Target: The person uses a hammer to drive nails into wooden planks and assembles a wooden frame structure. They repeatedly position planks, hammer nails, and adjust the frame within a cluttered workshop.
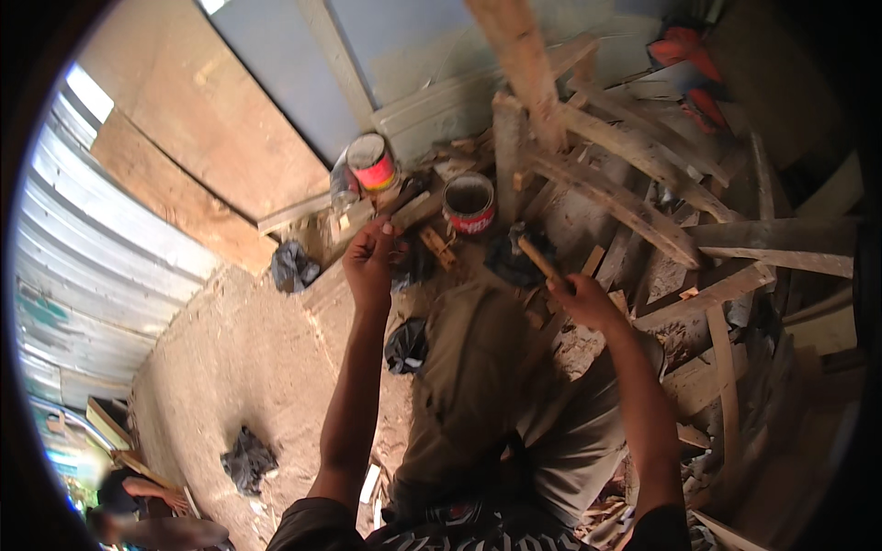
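My right hand (588,301) is closed round the wooden handle of a hammer (540,257). Its dark head points up and away from me, above a black plastic bag (511,261). Raised ahead of me, my left hand (370,255) has its fingers pinched together. Whatever they hold is too small or dark to make out. Just beyond that hand stand two red-labelled cans, one pale on top (370,162) and the other open and dark inside (469,204). A short wood offcut (437,248) lies between my hands.
Rough timber beams (625,197) lean and pile up on the right, with an upright post (524,73). Black plastic bags (248,461) lie on the dirt floor (230,367). Corrugated metal (101,266) and plywood (202,119) wall the left. Another person (138,496) is at lower left.
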